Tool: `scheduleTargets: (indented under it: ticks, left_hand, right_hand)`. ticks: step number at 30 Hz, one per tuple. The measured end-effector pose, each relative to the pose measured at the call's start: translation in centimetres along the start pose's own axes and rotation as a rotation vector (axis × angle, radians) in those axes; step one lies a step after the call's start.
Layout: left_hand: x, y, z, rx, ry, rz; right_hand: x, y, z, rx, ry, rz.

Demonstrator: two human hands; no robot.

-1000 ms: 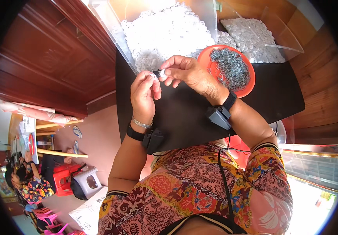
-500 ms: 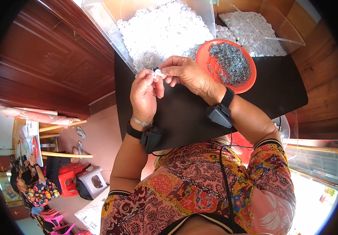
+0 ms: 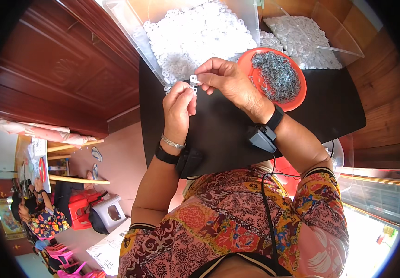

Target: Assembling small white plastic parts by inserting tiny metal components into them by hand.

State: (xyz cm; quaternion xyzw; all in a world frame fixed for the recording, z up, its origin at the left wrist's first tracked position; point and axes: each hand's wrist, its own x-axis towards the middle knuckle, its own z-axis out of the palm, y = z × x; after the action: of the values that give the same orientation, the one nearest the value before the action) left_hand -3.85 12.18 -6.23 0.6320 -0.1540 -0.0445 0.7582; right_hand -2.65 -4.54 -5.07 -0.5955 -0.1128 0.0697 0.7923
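My left hand (image 3: 177, 109) and my right hand (image 3: 231, 84) meet over the black table, just in front of the clear bin. The right thumb and forefinger pinch a small white plastic clip (image 3: 193, 79) with a round hole. A second white piece (image 3: 194, 89) shows at my left fingertips, whose thumb and forefinger are closed on it; the fingers partly cover it. Whether a nail sits in either piece is too small to tell. Right of my right hand lies an orange plate (image 3: 245, 65) heaped with thin grey metal nails (image 3: 279, 76).
The clear bin (image 3: 130, 39) beyond my hands holds many white clips (image 3: 200, 32). More white pieces (image 3: 302, 39) fill a clear container at the far right. The black table (image 3: 228, 134) runs beneath my forearms. At the left, another person (image 3: 47, 220) sits at a separate table.
The two hands have shifted slightly in the picture, with the right fingers a little higher. The white clip at the right fingertips is tilted more upright and shows its round hole.
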Motion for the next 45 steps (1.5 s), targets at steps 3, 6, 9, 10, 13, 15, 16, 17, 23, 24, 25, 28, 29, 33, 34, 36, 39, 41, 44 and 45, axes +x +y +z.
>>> scheduleTargets:
  ticks: [3,6,9,10,13,15,16,17,23,24,25,28,29,33,34,36,39,41,44,45]
  left_hand:
    - [0.0,0.0,0.0,0.017,0.004,0.012]
    - [0.0,0.0,-0.1,0.026,0.018,0.012]
    - [0.0,-0.1,-0.2,0.094,0.009,0.018]
    - [-0.1,-0.1,-0.1,0.087,0.006,0.019]
    - [-0.1,-0.3,-0.2,0.075,0.008,0.024]
    - [0.0,-0.4,-0.2,0.072,0.011,0.026]
    - [-0.1,-0.4,-0.2,0.071,0.015,0.032]
    - [-0.1,-0.3,-0.1,0.069,0.016,0.041]
    - [0.0,0.1,0.0,0.034,0.067,-0.013]
    - [-0.1,0.1,-0.1,0.037,0.066,-0.009]
    - [-0.1,0.1,-0.2,0.032,0.065,-0.015]
    - [-0.2,0.3,-0.2,0.037,0.047,-0.033]
    - [-0.2,0.3,-0.2,0.048,0.035,-0.045]
    - [-0.3,0.9,0.0,0.062,0.005,-0.016]
    - [-0.3,1.0,0.0,0.127,-0.015,0.039]
    - [-0.4,1.3,-0.1,0.192,-0.035,0.095]
    - [-0.4,1.6,-0.1,0.248,-0.068,0.119]
    - [-0.4,1.5,0.0,0.268,-0.051,0.222]
    - [-0.5,1.1,0.0,0.432,0.015,0.403]
    - [-0.6,1.2,-0.1,0.432,0.018,0.402]
  right_hand:
    - [0.0,0.4,0.3,-0.129,0.04,-0.121]
    - [-0.2,0.2,0.5,-0.176,0.031,-0.138]
    - [-0.4,0.2,0.5,-0.193,0.029,-0.136]
    - [-0.5,0.1,0.6,-0.26,0.037,-0.172]
    - [-0.7,-0.2,0.9,-0.371,0.037,-0.193]
    - [-0.6,-0.2,0.8,-0.416,0.032,-0.177]
    - [-0.5,-0.1,0.8,-0.39,0.008,-0.181]
    - [-0.5,-0.1,0.7,-0.367,-0.014,-0.187]
    - [-0.9,-0.2,1.4,-0.281,-0.129,-0.224]
    - [-0.9,0.0,1.4,-0.28,-0.129,-0.229]
    - [-0.8,0.3,1.4,-0.291,-0.116,-0.222]
    - [-0.9,0.4,1.3,-0.311,-0.103,-0.206]
    - [-0.9,0.3,1.3,-0.318,-0.105,-0.194]
    - [-0.7,0.4,1.0,-0.249,-0.137,-0.226]
    - [-0.7,0.2,1.0,-0.182,-0.169,-0.222]
    - [-0.7,-0.1,0.8,-0.117,-0.2,-0.218]
    - [-0.8,-0.6,0.7,-0.053,-0.258,-0.205]
    - [-1.1,-1.3,0.9,-0.067,-0.218,-0.156]
    - [-1.3,-1.9,1.0,-0.098,-0.217,-0.15]
    - [-1.4,-2.1,1.1,-0.097,-0.219,-0.149]
